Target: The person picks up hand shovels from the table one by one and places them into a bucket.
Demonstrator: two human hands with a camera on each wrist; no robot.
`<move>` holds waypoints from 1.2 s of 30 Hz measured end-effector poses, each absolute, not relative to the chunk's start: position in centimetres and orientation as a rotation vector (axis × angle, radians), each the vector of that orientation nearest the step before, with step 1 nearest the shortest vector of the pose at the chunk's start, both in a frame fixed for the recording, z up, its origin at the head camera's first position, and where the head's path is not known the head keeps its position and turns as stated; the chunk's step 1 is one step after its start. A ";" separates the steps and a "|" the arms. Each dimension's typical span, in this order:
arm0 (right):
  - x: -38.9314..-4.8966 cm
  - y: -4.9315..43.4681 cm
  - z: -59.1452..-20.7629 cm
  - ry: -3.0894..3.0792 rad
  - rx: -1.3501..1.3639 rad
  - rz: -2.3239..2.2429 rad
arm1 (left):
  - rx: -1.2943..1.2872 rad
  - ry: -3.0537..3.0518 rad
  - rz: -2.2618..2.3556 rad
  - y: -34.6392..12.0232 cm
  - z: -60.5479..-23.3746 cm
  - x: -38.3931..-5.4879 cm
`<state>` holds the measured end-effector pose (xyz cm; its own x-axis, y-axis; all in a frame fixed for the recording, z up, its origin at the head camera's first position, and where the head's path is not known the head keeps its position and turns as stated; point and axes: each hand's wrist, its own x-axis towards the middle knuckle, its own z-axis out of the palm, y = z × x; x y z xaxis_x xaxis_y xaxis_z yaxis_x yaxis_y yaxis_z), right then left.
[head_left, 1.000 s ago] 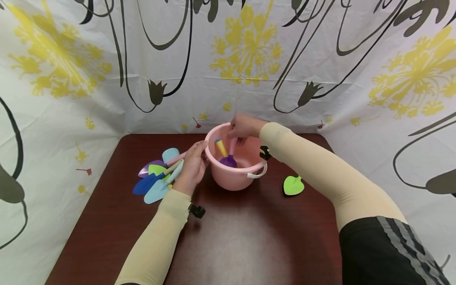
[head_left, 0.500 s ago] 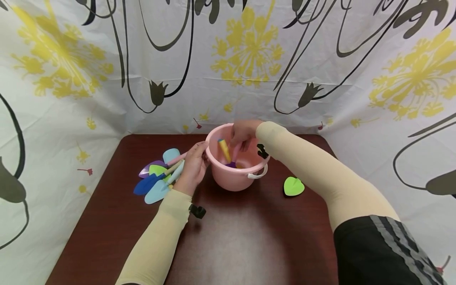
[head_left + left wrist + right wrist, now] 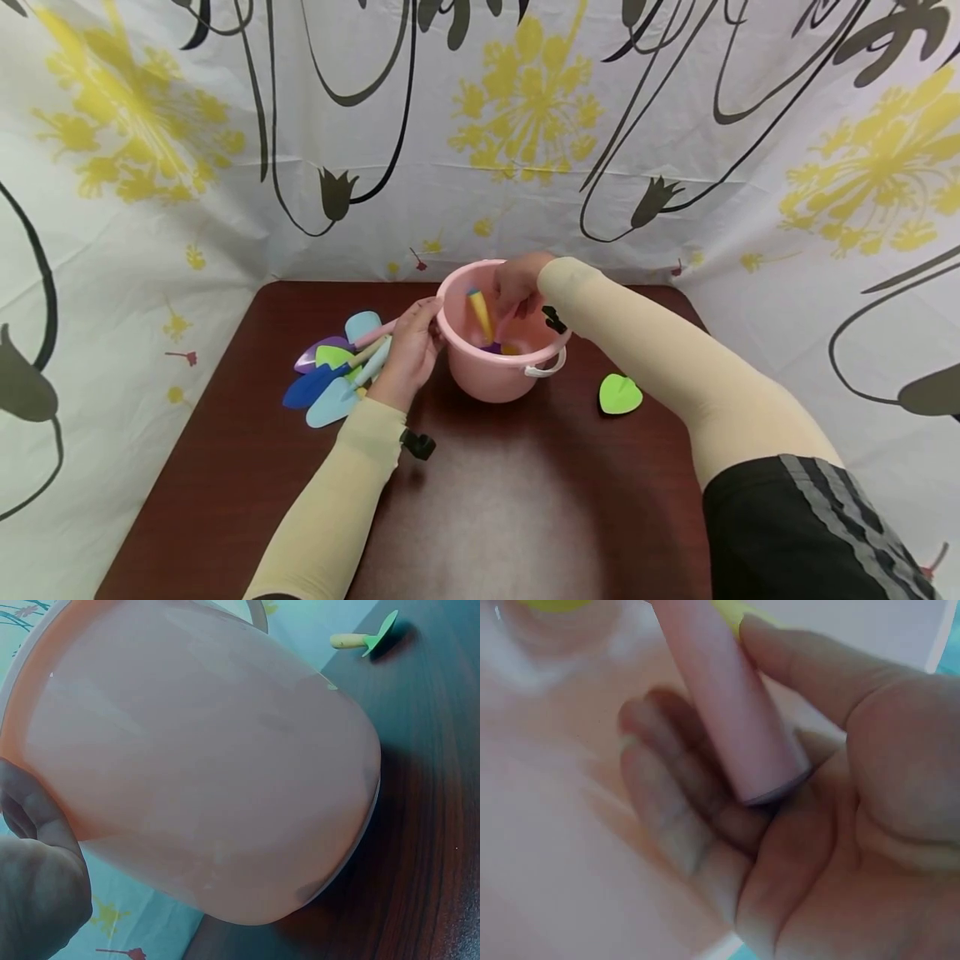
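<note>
A pink bucket point(image 3: 487, 375) with a white handle stands upright near the back of the table. My left hand point(image 3: 408, 346) grips its left rim; in the left wrist view the bucket wall point(image 3: 210, 765) fills most of the picture. Inside the bucket, my right hand point(image 3: 517, 283) holds a toy shovel by its pink handle point(image 3: 727, 712), thumb on one side and fingers loosely curled behind. Only a bit of the shovel's purple blade point(image 3: 492, 347) shows at the bottom. A yellow handle point(image 3: 480, 312) with a blue end leans inside beside it.
Left of the bucket lies a pile of toy shovels, including a dark blue one point(image 3: 309, 390), a light blue one point(image 3: 332, 404) and a purple one point(image 3: 318, 354). A green shovel point(image 3: 619, 394) lies to the right. Patterned white cloth point(image 3: 420, 208) surrounds the dark table point(image 3: 487, 500).
My right hand has gone down into the bucket with the pink-handled shovel, and its purple blade is now mostly hidden. The yellow handle has shifted slightly right. My left hand stays on the rim.
</note>
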<state>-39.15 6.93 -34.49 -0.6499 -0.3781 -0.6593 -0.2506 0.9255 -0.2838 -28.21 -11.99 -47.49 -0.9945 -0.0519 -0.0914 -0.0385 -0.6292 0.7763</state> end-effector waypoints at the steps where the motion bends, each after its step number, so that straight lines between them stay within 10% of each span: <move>1: -39.1 6.9 -34.7 2.339 -0.459 -0.182 | 0.162 -1.348 -2.825 -12.0 -47.5 -28.2; 36: -36.5 11.9 -30.3 2.690 -0.702 -0.105 | 0.137 -1.332 -2.826 -11.9 -47.7 -28.4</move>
